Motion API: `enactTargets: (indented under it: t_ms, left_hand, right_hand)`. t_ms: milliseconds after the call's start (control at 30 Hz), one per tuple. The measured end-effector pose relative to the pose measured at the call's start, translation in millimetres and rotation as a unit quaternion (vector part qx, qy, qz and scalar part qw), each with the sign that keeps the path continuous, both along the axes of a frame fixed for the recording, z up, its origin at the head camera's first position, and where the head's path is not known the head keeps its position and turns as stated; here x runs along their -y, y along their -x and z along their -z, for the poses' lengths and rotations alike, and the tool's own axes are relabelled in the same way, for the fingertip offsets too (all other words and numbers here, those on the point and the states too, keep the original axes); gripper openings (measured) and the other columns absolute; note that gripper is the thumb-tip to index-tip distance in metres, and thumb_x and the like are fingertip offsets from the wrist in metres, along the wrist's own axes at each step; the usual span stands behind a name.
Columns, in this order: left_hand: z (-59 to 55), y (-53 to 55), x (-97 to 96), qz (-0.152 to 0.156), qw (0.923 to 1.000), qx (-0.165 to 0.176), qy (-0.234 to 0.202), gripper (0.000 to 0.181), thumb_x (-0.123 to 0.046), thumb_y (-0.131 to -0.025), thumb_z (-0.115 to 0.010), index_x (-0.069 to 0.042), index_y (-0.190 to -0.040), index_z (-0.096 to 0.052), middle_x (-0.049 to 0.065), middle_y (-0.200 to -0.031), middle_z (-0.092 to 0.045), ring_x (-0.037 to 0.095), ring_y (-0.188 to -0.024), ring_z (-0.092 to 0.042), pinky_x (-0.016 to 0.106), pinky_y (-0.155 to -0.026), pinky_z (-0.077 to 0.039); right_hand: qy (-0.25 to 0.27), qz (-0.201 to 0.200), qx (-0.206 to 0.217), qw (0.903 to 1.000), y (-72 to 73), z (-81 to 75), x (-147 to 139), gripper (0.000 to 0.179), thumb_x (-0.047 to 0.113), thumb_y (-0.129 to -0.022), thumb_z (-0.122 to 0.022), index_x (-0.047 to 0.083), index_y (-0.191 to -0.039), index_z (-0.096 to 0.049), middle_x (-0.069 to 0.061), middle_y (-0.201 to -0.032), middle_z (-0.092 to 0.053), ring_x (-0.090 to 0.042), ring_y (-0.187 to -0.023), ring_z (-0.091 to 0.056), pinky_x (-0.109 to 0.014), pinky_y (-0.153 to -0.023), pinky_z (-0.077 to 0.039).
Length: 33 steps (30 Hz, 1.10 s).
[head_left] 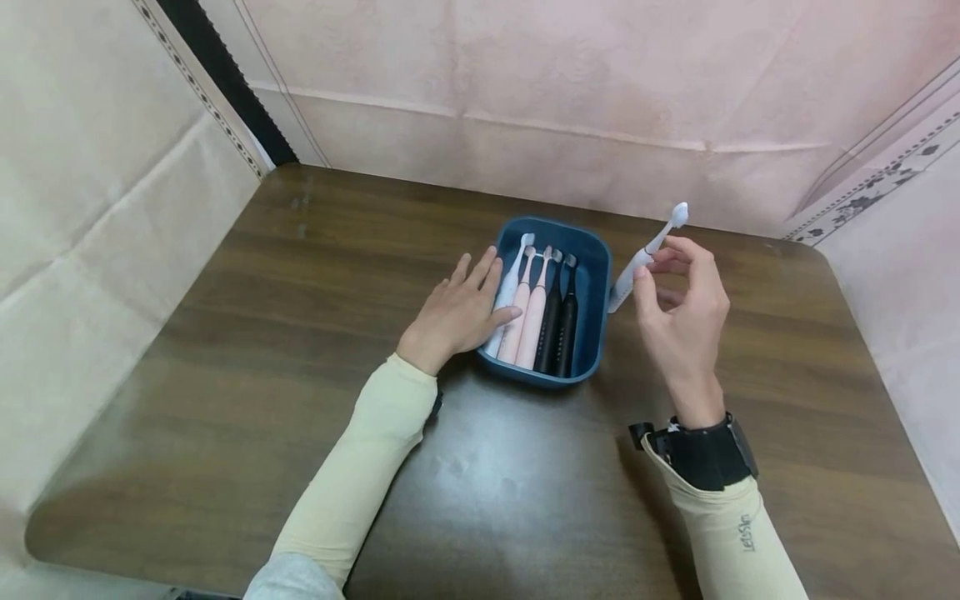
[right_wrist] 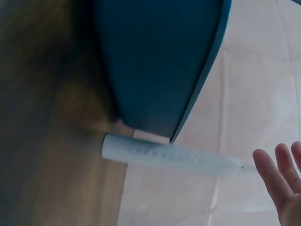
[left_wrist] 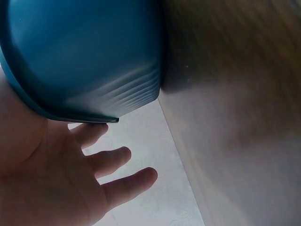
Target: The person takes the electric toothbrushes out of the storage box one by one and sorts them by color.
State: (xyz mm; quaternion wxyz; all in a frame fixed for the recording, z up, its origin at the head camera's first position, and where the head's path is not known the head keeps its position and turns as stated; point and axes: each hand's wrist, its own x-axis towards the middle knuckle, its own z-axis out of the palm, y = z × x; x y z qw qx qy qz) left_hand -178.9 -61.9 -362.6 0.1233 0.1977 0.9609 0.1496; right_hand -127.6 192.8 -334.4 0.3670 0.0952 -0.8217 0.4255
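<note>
A blue plastic bin [head_left: 602,333] stands on the table with electric toothbrushes lying side by side in it: a white one [head_left: 507,292], two pink ones [head_left: 533,321] and two black ones [head_left: 567,321]. My left hand [head_left: 457,312] rests on the bin's left rim, fingers straight, thumb reaching over the inside. In the left wrist view its fingers lie beside the bin wall [left_wrist: 94,56]. To the right of the bin, my right hand [head_left: 686,304] pinches another white electric toothbrush [head_left: 630,279] by its upper part. That brush leans head up, its base [right_wrist: 113,147] low beside the bin.
The brown wooden table [head_left: 300,400] reaches out on both sides of the bin. Pale patterned cloth [head_left: 525,125] hangs behind its far edge and at the left and right. A black strip [head_left: 232,83] runs down the back left corner.
</note>
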Motion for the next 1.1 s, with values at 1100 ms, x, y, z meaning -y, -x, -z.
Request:
enactTargets:
  t_ms: [1100]
  left_hand:
    - [1.4,1.8,0.5,-0.003,0.9999,0.005,0.009,0.084,-0.062,-0.102,-0.042,-0.014,-0.164,-0.011,0.003,-0.171,0.002,0.035,-0.155,0.001,0.058,-0.119,-0.022]
  right_hand:
    - [-0.231,-0.101,0.133,0.9584,54.3,-19.0,55.8,0.043,0.019,-0.099,-0.066,0.002,-0.138,-0.059,-0.019,-0.123,-0.062,-0.03,-0.106,-0.065,-0.047,-0.082,-0.058]
